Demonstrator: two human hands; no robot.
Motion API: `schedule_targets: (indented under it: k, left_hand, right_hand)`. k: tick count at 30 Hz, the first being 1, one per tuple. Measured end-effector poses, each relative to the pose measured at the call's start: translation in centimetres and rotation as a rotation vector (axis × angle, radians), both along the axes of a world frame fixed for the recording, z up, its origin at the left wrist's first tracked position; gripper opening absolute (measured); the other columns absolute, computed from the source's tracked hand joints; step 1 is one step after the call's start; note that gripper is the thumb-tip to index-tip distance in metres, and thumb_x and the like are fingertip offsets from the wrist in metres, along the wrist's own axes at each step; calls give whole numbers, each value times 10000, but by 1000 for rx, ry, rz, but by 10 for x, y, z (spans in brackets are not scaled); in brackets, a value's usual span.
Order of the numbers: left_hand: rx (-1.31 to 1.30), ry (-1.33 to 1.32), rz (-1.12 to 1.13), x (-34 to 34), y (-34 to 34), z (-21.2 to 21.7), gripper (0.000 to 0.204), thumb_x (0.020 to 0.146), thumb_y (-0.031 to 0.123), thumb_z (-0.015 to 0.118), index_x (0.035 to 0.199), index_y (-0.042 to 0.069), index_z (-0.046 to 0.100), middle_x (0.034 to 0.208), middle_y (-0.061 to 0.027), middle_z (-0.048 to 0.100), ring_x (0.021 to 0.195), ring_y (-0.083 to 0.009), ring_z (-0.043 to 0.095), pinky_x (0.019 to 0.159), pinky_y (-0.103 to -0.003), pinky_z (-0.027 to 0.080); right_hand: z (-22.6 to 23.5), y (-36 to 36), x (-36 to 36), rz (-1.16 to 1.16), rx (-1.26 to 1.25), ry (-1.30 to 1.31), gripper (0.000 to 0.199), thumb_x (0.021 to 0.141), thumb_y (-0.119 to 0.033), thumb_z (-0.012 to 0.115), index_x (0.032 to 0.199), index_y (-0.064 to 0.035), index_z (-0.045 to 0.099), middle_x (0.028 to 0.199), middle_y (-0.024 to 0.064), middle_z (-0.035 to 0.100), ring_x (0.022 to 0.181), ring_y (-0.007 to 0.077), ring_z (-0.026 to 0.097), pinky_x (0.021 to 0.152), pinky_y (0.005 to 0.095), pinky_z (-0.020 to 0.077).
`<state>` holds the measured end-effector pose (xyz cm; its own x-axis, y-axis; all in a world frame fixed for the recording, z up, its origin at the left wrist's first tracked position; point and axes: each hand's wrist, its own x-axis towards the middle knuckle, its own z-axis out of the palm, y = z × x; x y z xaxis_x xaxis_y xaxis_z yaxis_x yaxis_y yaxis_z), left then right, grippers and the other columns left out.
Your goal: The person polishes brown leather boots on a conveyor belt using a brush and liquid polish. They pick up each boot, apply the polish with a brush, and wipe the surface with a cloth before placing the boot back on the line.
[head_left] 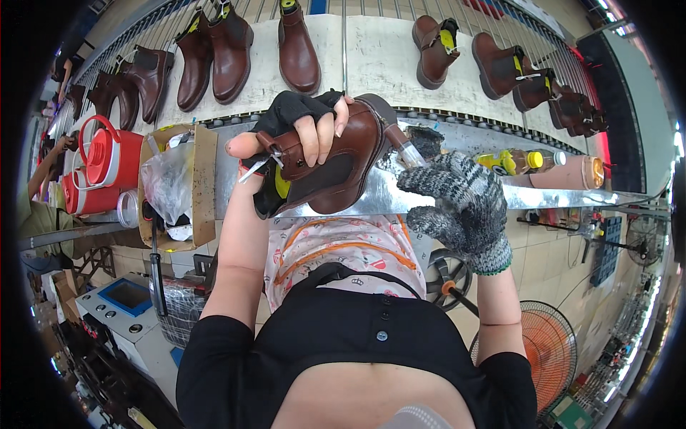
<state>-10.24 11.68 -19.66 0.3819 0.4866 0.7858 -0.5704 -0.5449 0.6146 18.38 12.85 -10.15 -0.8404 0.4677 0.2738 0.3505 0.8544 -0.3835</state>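
Observation:
My left hand [306, 127], in a black fingerless glove, grips a brown leather ankle boot [350, 161] by its shaft. The boot lies tilted, its dark sole toward the upper right. It has a black elastic side panel, a yellow-green lining and a white tie at the strap. My right hand [457, 204] wears a grey-and-black knitted glove. Its fingers are bent beside a small tube with a brown end and a clear body [406, 149], which reaches to the boot's sole edge. The grip on this tube is partly hidden by the glove.
Brown boots [299, 57] stand along a white-covered conveyor [379, 57] ahead. A cardboard box [204, 179] with plastic bags and a red jug [114, 157] stand left. Yellow-capped bottles [509, 161] lie right, past a black-stained patch [426, 139]. An orange fan [547, 350] stands lower right.

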Motion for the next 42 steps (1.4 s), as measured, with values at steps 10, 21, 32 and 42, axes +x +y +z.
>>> schedule_targets:
  k: [10, 21, 32, 42]
  left_hand:
    - [82, 3, -4, 6, 5, 6, 839, 627, 881, 388, 661, 75, 622, 647, -41, 613, 657, -146, 482, 830, -335, 261]
    - [5, -30, 6, -9, 2, -7, 840, 621, 890, 372, 668, 88, 618, 668, -29, 599, 801, -177, 441, 944, -386, 168]
    - [-6, -160, 51, -67, 9, -33, 956, 635, 913, 208, 780, 56, 606, 785, -70, 557, 954, -207, 391, 1014, -368, 172]
    - [-133, -268, 60, -114, 13, -64, 955, 685, 877, 190, 896, 45, 608, 874, -94, 560, 1048, -240, 391, 1051, -393, 184]
  right_hand:
    - [-19, 10, 7, 51, 67, -58, 440, 680, -455, 713, 1060, -239, 665, 953, 39, 617, 851, 223, 593, 726, 345, 467]
    - [-31, 21, -4, 73, 144, 21, 302, 725, -385, 648, 1010, -289, 681, 868, -2, 610, 758, 188, 579, 633, 329, 443]
    - [-101, 12, -50, 49, 244, 145, 202, 799, -389, 585, 956, -302, 677, 762, 14, 556, 660, 216, 557, 577, 386, 428]
    - [-159, 8, -56, 71, 57, 156, 165, 806, -316, 586, 922, -259, 689, 777, -20, 603, 636, 201, 568, 562, 359, 442]
